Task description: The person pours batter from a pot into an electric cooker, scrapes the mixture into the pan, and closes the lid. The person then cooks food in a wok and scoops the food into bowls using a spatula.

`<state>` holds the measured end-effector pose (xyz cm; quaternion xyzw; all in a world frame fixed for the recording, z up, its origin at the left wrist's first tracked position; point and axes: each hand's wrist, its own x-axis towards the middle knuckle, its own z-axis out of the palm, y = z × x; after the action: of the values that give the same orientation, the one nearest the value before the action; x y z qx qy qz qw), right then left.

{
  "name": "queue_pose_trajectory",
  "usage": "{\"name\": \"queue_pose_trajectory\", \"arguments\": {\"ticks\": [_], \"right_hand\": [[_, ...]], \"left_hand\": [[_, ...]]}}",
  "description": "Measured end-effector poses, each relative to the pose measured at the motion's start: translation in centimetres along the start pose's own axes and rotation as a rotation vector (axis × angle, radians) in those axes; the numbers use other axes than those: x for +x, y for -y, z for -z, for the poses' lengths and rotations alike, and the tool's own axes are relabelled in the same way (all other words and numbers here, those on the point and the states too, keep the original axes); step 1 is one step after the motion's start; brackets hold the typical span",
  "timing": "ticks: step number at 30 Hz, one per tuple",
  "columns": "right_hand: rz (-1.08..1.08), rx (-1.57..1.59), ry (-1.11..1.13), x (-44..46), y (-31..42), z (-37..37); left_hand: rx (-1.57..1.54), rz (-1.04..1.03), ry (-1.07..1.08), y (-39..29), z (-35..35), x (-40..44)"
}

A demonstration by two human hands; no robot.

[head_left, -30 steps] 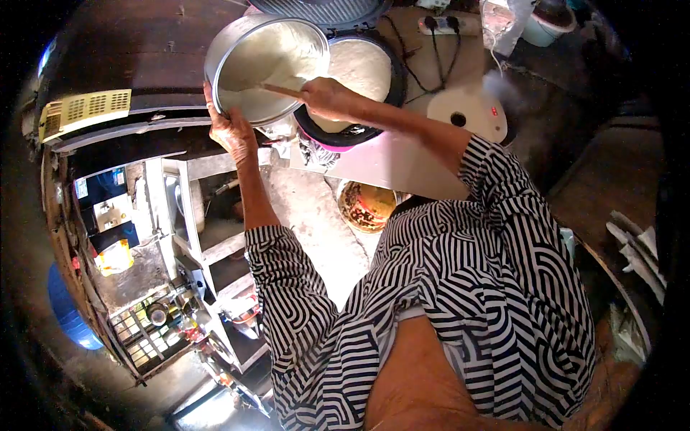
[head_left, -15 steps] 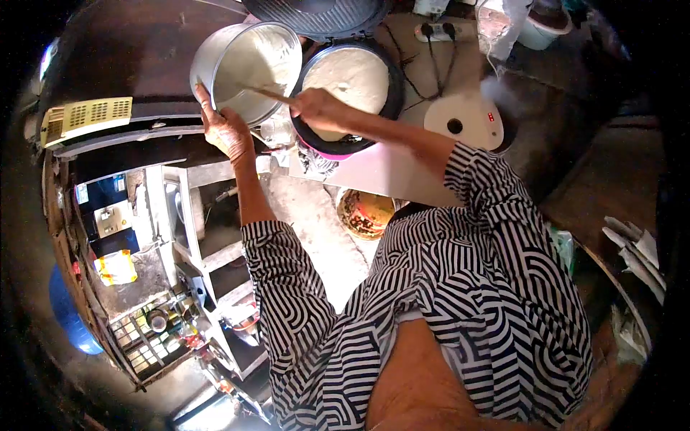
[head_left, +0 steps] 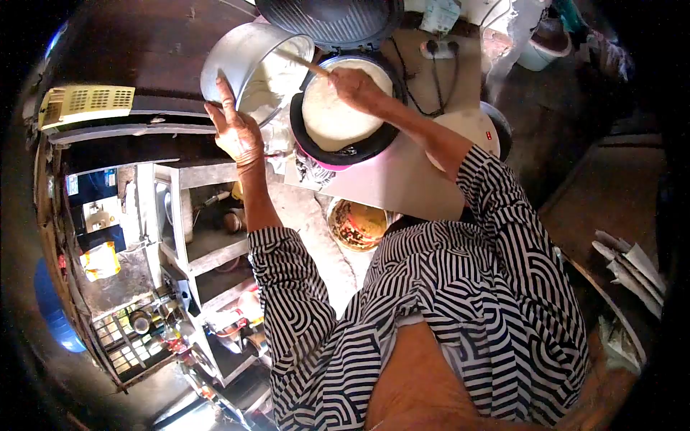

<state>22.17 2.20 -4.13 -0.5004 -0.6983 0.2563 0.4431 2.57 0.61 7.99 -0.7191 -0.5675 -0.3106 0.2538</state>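
My left hand (head_left: pixel 238 133) grips a silver metal pot (head_left: pixel 228 63) from below and its near side. The pot is tilted, its mouth turned right, with pale batter (head_left: pixel 274 85) inside. In my right hand (head_left: pixel 358 89) is a wooden stick (head_left: pixel 303 63), whose far end reaches into the pot; I cannot make out its tip. Beneath my right hand lies a round electric pan (head_left: pixel 297 128) with a dark rim and pink side, holding a layer of pale batter (head_left: pixel 336 121). Its ribbed dark lid (head_left: pixel 332 23) stands raised behind it.
Right of the pan is a white appliance with a red display (head_left: pixel 471 133), partly behind my forearm. Cords run to a power strip (head_left: pixel 440 49). A bowl of brownish food (head_left: pixel 359 224) sits below the table edge. A yellow perforated basket (head_left: pixel 88 106) is at left.
The pot has shifted right and tipped further toward the pan. My right hand has moved right with the stick. The batter in the pan looks more even.
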Motion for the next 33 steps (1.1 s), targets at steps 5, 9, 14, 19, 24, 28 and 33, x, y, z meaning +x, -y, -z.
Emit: {"name": "queue_pose_trajectory", "arguments": {"ticks": [5,9,14,19,24,28,33], "right_hand": [[0.011,-0.327,-0.030,0.9,-1.5,0.9],[0.022,-0.380,0.054,-0.3,-2.0,1.1],[0.140,-0.349,0.026,0.4,-1.0,5.1],[0.076,-0.360,0.022,0.0,-2.7,4.0],[0.223,-0.419,0.021,-1.3,-3.4,4.3],[0.173,-0.423,0.037,0.0,-1.5,5.3],[0.059,-0.320,0.020,0.0,-2.8,5.1]], "left_hand": [[-0.062,0.004,-0.037,-0.7,0.4,0.3],[-0.069,-0.008,-0.077,-1.2,0.6,0.5],[-0.055,0.004,-0.055,-0.9,0.6,0.9],[-0.050,0.013,-0.076,-1.1,0.1,1.0],[0.007,-0.030,-0.106,-0.4,-0.4,1.3],[-0.004,-0.004,-0.086,-0.8,-0.5,1.2],[-0.032,-0.014,-0.074,-1.4,-0.3,1.1]]}}
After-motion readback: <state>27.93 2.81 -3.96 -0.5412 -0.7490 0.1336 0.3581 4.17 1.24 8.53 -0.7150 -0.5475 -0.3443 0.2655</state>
